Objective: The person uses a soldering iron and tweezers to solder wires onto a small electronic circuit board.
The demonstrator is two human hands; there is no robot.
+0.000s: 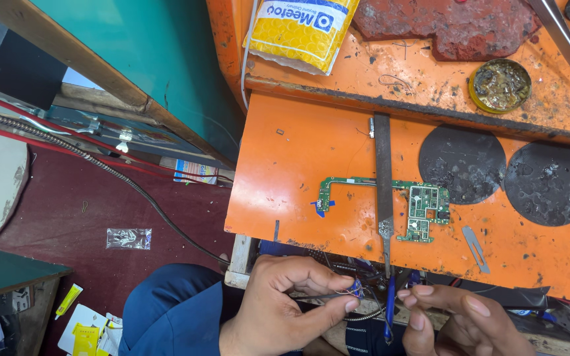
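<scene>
Nearest the viewer, at 6 o'clock, the left hand [278, 303] pinches a thin wire [353, 288] between thumb and forefinger; the right hand [453, 323] brings its fingertips together at the wire's other side, its grip unclear. Beyond, at 12 o'clock from the hands, a green circuit board [423, 204] lies untouched on the orange bench [285, 171] under a flat metal file [382, 171]; judged so, no work on it has begun. Farther, at 1 o'clock, sits a round tin [500, 85].

Scuffed orange-painted bench [298, 178], matt grey metal file [382, 171], glossy green circuit board [423, 201].
</scene>
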